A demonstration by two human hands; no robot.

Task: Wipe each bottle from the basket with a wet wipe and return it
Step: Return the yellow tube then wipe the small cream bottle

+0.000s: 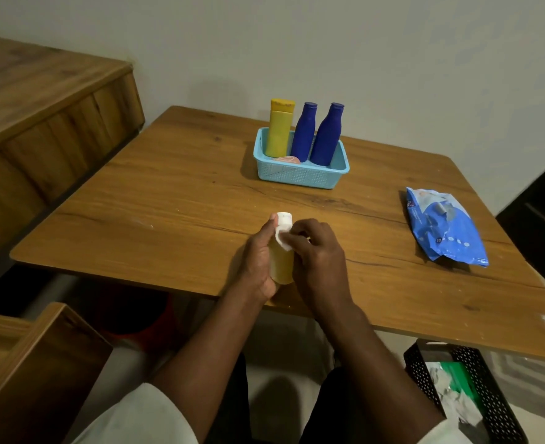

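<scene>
Pale yellow bottle [282, 265] with white cap upright at the near table [168, 200] edge — left hand [258, 261] wrapped round its body, right hand [317, 261] pinching a white wet wipe [282, 240] against the neck. Blue basket [300, 176] farther back holds a yellow bottle [279, 129] and two dark blue bottles [316, 134]. Blue wipes pack [444, 225] lies to the right, well apart.

A single head-worn camera looks forward and down from the near edge of the wooden table [175, 193]. It sits close above that near edge, facing the wall behind the table's far side.
</scene>
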